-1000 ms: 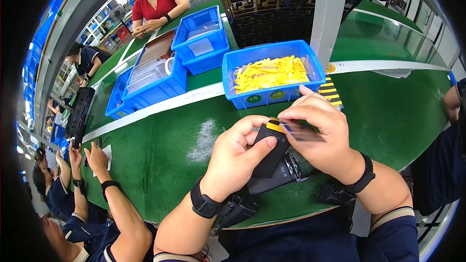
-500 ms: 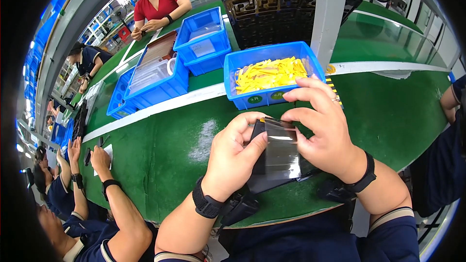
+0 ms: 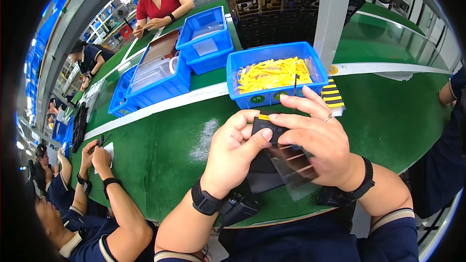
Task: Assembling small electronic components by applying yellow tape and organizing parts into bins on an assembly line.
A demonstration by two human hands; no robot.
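Note:
My left hand [image 3: 231, 153] is closed round a thin black rectangular piece [image 3: 272, 125], thumb on its face. It looks like a flat battery with a yellow strip [image 3: 263, 117] along its upper edge. My right hand [image 3: 320, 140] reaches across to that edge, its fingertips touching near the yellow strip. A clear film sheet [image 3: 294, 177] with brownish bands hangs tilted under my right hand, pinched in its fingers; the thumb is mostly hidden. Below the hands, more flat black pieces [image 3: 264, 179] lie at the table's near edge.
A blue bin [image 3: 318, 87] of yellow strips [image 3: 272, 75] stands ahead on the green table [image 3: 170, 165]. Further left are stacked blue bins [image 3: 204, 48]. A grey post [image 3: 330, 19] rises behind the bin, near a black patterned tray [image 3: 272, 14]. Co-workers sit left and beyond.
The film sheet has swung off the black piece's face toward the lower right, exposing that face. My right fingers have moved left onto its upper edge, where the yellow strip now shows more.

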